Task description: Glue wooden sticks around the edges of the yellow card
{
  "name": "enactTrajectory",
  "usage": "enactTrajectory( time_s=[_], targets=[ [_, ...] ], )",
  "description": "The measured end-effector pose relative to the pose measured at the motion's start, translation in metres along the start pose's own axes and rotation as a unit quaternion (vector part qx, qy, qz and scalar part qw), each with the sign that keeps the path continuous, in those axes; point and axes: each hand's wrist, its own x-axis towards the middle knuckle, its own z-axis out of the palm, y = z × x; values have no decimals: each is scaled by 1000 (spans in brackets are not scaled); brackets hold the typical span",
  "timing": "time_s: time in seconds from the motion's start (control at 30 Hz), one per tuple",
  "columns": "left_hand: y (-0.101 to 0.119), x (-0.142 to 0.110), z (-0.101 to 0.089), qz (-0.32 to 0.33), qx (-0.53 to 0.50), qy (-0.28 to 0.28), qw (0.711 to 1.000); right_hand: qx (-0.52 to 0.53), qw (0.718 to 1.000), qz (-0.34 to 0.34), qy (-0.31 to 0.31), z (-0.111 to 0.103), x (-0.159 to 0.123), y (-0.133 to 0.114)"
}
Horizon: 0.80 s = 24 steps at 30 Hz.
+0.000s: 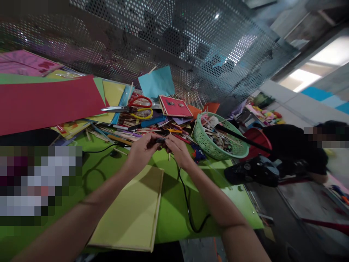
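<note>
Over the green table, my left hand (145,147) and my right hand (176,147) meet with fingertips pinched together. Between them is a small dark piece (160,139), too small to name; both hands grip it. Closer to me lies a yellow board (131,207) edged with thin wooden strips along its right and front sides. Just beyond my hands is a jumble of sticks and pens (136,134). Scissors (131,108) with one red and one yellow handle rest on that pile. A red framed panel (176,106) with two small grey pieces on it leans behind.
A green basket (209,143) full of bits stands right of my hands, with a blue glue gun (197,153) beside it. A black cable (188,207) curves across the table (218,203). Red paper (49,102) lies at left; a perforated metal sheet (163,40) rises behind. A person (294,149) sits at right.
</note>
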Motion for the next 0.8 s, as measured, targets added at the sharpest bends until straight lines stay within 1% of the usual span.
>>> enactTrajectory(
  time_s=[0.1,0.2,0.27,0.37,0.53,0.6,0.63,0.7,0.8],
  targets=[
    [1,-1,-1,14,39,-7,999,-38,999,-7,2,1,0,0],
    [1,-1,-1,8,44,-15,999,-61,998,-12,21,2,-1,-1],
    [-1,-1,-1,-2,29,-16,999,-66,997,-15,32,2,-2,-2],
    [-2,0,0,-19,-8,-13,1000,-53,998,-16,34,3,-1,-1],
    [0,5,-1,-57,-88,-31,994,1,1000,6,6,3,-1,-4],
    [1,6,-1,-65,-108,-33,991,6,1000,11,-3,1,-1,-7],
    [1,6,-1,-69,-114,-36,990,-12,1000,8,-3,-1,-1,-9],
    [1,6,-2,-75,-118,-44,989,-84,996,-10,7,-4,-1,-13],
    [0,5,-3,-80,-102,-42,991,-197,979,-52,2,-8,0,-16]
  ],
)
